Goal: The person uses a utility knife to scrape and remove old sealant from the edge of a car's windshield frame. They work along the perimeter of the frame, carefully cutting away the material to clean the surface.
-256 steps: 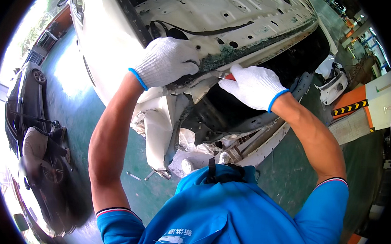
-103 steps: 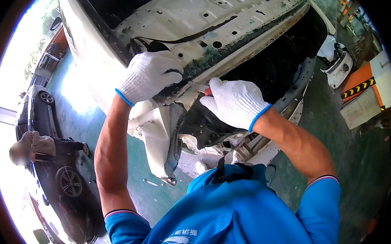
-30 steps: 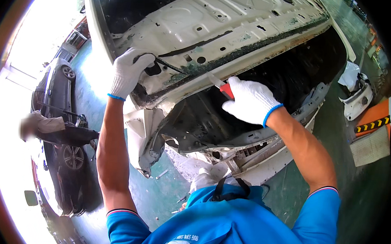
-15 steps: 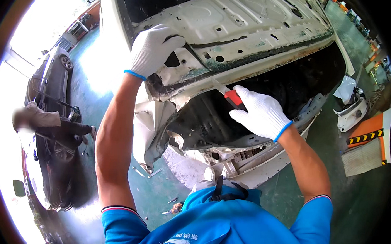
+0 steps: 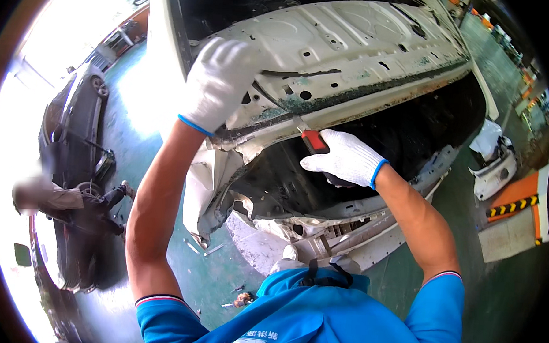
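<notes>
A dented white car body fills the middle, its boot opening (image 5: 436,114) uncovered and its rear end torn and bent. My right hand (image 5: 352,156), in a white knit glove, is closed on a scraper (image 5: 313,141) with a red-and-black handle. The scraper's flat blade points up and left against the sealant-streaked edge of the white metal panel (image 5: 292,40) in front of the opening. My left hand (image 5: 222,77), gloved too, is over the panel's left end. Motion smears its fingers, so I cannot make out whether they hold anything.
A dark car (image 5: 74,126) stands at the left, with a person (image 5: 65,196) bent beside it. On the green floor lie metal scraps (image 5: 215,250) and a small tool (image 5: 243,300). A white bumper piece (image 5: 494,172) and an orange board (image 5: 512,197) are at the right.
My left hand has shifted slightly right and down, its fingers blurred. My right hand with the scraper has moved left and a little down. The view has shifted slightly.
</notes>
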Demonstrator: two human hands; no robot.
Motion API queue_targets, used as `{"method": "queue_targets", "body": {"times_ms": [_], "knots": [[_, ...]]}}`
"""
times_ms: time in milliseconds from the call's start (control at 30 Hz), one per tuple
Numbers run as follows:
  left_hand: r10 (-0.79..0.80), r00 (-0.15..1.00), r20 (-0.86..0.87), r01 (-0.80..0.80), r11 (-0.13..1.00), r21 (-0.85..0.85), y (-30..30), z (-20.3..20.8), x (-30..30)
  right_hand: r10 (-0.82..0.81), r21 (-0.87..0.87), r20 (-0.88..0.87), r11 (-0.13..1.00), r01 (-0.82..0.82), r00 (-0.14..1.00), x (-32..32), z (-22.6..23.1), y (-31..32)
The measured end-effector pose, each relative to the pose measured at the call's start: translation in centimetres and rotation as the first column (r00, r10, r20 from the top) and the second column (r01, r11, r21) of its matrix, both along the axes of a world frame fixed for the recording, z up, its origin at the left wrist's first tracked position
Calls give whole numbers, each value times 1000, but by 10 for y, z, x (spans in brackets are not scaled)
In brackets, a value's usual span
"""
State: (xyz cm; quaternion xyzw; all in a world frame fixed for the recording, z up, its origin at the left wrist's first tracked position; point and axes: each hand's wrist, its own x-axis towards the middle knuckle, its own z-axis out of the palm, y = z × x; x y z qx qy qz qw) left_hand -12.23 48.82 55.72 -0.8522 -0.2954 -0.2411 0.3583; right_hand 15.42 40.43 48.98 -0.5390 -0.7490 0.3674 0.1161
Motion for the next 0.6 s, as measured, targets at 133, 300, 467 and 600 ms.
{"method": "queue_targets", "body": {"times_ms": [133, 300, 467, 600], "knots": [[107, 955, -278, -133, 988, -74, -16, -30, 17, 105, -34, -206, 993, -114, 973, 7, -6, 12], [165, 929, -332, -234, 956, -178, -42, -34, 40, 29, -100, -575, 989, -106, 818, 12, -31, 17], [367, 887, -279, -451, 815, -363, -62, -25, 76, -287, -543, -758, 775, -324, 585, 15, -33, 21], [379, 859, -345, -497, 779, -382, -54, -28, 76, -473, -635, -772, 602, -484, 425, 7, -45, 22]]}}
